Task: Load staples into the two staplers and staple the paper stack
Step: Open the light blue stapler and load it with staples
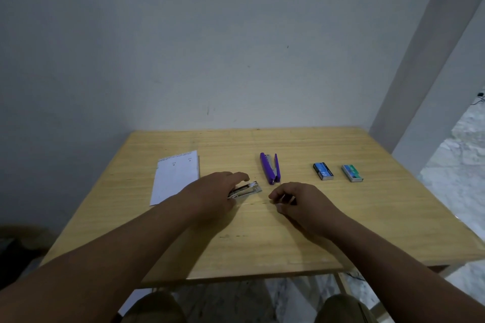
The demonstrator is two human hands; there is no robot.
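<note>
The left hand (219,187) grasps a silver stapler (246,189) lying on the wooden table (288,231), just right of the paper stack (176,176). The right hand (299,203), right of that stapler, pinches its fingers together; whether it holds staples I cannot tell. A purple stapler (270,168) lies opened behind the silver one. A blue staple box (323,171) and a green staple box (352,173) sit farther right.

colours on the wooden table (262,231)

the table is pale yellow-tan with faint grain; the paper stack (175,178) white with small black marks; one stapler (246,189) shiny silver, the other stapler (270,168) purple; one staple box (323,171) blue, the other staple box (352,173) green; wall (183,47) grey-white.
</note>
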